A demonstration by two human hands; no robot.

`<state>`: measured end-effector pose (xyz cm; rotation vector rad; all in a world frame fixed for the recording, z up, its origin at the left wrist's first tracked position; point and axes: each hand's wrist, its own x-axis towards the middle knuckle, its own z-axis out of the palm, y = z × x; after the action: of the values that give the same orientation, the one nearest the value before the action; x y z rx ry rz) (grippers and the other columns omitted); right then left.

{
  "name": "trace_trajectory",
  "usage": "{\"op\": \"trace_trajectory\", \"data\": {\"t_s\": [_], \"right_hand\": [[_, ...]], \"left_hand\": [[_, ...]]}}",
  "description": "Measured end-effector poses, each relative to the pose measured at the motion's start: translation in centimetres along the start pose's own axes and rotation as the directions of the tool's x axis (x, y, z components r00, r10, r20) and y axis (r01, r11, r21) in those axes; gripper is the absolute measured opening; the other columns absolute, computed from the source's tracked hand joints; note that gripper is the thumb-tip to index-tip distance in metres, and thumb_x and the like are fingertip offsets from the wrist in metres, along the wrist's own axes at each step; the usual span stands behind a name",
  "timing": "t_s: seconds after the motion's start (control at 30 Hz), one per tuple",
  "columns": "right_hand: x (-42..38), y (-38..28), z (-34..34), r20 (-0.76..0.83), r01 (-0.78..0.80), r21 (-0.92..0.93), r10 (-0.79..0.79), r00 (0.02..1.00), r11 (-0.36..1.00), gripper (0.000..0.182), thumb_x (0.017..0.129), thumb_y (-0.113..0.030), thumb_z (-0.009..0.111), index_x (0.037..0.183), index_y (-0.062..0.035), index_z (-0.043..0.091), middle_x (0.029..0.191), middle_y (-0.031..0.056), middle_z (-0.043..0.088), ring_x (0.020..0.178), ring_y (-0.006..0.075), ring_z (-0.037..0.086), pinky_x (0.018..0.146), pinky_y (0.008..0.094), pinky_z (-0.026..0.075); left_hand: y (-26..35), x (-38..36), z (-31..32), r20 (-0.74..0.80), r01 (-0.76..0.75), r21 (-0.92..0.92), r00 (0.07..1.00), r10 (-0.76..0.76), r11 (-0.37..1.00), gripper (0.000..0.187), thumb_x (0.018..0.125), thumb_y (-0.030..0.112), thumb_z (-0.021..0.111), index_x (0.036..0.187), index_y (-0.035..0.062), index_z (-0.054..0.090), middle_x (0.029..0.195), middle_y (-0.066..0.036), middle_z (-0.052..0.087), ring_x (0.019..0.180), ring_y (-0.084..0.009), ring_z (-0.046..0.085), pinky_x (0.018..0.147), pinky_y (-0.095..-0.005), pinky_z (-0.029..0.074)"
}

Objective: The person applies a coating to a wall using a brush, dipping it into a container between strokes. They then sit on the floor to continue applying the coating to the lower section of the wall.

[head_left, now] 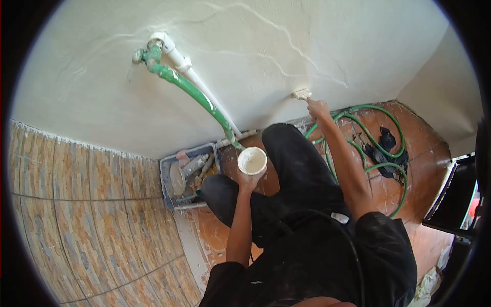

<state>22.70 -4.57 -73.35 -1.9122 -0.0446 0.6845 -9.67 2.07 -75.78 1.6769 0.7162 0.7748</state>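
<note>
My left hand (249, 179) is closed around a small round cup (252, 160) of off-white paint, held upright in front of my knees. In my right hand (318, 108) is the handle of a paintbrush (302, 94), its pale bristles against the lower part of the off-white wall (245, 66). Wavy light streaks run across the wall above the brush. A green hose (192, 92) hangs from the tap (152, 53) and passes down behind the cup.
A white pipe (197, 82) runs down the wall beside the hose. A grey tray of tools (166, 187) sits to my left. More green hose (401, 128) and a black cloth (384, 153) lie on the orange tiled floor (424, 148) at right. Stone-patterned tiles (97, 220) cover the left.
</note>
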Motion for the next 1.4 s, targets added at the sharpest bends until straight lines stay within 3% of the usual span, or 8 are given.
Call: {"op": "trace_trajectory", "data": {"t_s": [0.4,0.7,1.1,1.17,1.23,1.3,1.37,1.4], "right_hand": [[-8.7,-18.9,-8.3,-0.317,0.68,0.47,-0.611,0.725,0.563,0.051,0.089,-0.043,0.049,0.048,-0.017,0.032,0.048,-0.0062,0.024,0.043,0.0057,0.021,0.042,0.0243,0.017],[2.0,9.1,4.7,-0.293,0.356,-0.239,-0.416,0.861,0.904,0.071,0.09,-0.054,0.029,0.061,0.0051,0.056,0.054,0.019,0.051,0.053,0.0314,0.049,0.06,0.0414,0.04],[4.3,15.0,2.9,0.035,0.134,-0.546,-0.137,0.99,0.827,0.06,0.085,-0.053,0.038,0.093,0.0029,0.059,0.093,0.028,0.06,0.092,0.0439,0.055,0.082,0.0486,0.041],[9.2,14.6,5.1,0.233,0.438,-0.686,-0.394,0.889,0.581,0.051,0.085,-0.045,0.047,0.085,0.0041,0.058,0.077,0.0192,0.062,0.079,0.0364,0.059,0.069,0.0454,0.045],[-1.2,-0.6,3.4,0.215,-0.091,-0.128,0.117,0.969,0.988,0.037,0.086,-0.034,0.051,0.08,0.0026,0.057,0.063,0.0098,0.054,0.061,0.0231,0.056,0.049,0.0371,0.042],[-3.2,-4.1,1.1,0.313,-0.124,0.011,0.114,0.943,0.992,0.027,0.086,-0.022,0.053,0.093,0.0027,0.059,0.062,0.0015,0.046,0.05,0.0114,0.042,0.039,0.028,0.032],[-3.7,-5.5,-1.2,0.286,0.514,-0.383,-0.431,0.856,0.767,0.032,0.084,-0.018,0.056,0.107,0.0056,0.057,0.066,-0.0024,0.043,0.049,0.0066,0.036,0.039,0.0234,0.025],[-5.7,-8.0,-2.4,0.265,0.416,-0.138,-0.371,0.89,0.899,0.036,0.085,-0.016,0.055,0.113,0.0059,0.053,0.068,-0.0037,0.041,0.049,0.0059,0.033,0.04,0.023,0.024]], "left_hand": [[-0.9,0.9,0.2,0.08,0.182,-0.114,0.982,-0.174,0.977,0.049,0.062,0.005,0.076,0.105,-0.0009,0.053,0.097,-0.007,0.061,0.089,-0.0166,0.059,0.081,-0.0302,0.046],[-2.2,0.1,-0.3,-0.007,0.152,-0.051,0.988,-0.153,0.987,0.047,0.065,0.003,0.073,0.107,-0.0006,0.053,0.101,-0.007,0.059,0.093,-0.0175,0.056,0.083,-0.0303,0.043],[-0.4,0.2,-0.3,0.023,0.084,-0.055,0.996,-0.083,0.995,0.049,0.064,0.004,0.074,0.108,-0.0002,0.052,0.103,-0.008,0.059,0.095,-0.0182,0.056,0.085,-0.0307,0.043],[0.0,0.5,-0.2,0.005,0.074,-0.065,0.997,-0.073,0.995,0.05,0.063,0.005,0.076,0.107,-0.0002,0.053,0.1,-0.008,0.06,0.092,-0.0175,0.057,0.083,-0.0303,0.044],[0.6,0.3,-0.2,-0.019,0.069,-0.071,0.997,-0.071,0.995,0.052,0.061,0.006,0.078,0.105,-0.0003,0.053,0.098,-0.008,0.061,0.089,-0.0169,0.059,0.08,-0.0299,0.046],[1.1,0.1,-0.3,0.0,0.142,-0.146,0.99,-0.143,0.979,0.052,0.061,0.007,0.078,0.106,0.0,0.052,0.097,-0.008,0.061,0.089,-0.0172,0.059,0.08,-0.0305,0.046],[0.1,0.5,-0.4,-0.009,0.11,-0.158,0.994,-0.113,0.981,0.052,0.061,0.007,0.078,0.106,0.0002,0.052,0.097,-0.008,0.061,0.088,-0.0171,0.058,0.081,-0.0308,0.046],[-0.4,0.2,-0.2,-0.009,0.089,-0.154,0.996,-0.092,0.984,0.052,0.061,0.008,0.078,0.106,0.0004,0.052,0.097,-0.007,0.06,0.088,-0.0171,0.058,0.081,-0.031,0.046]]}}
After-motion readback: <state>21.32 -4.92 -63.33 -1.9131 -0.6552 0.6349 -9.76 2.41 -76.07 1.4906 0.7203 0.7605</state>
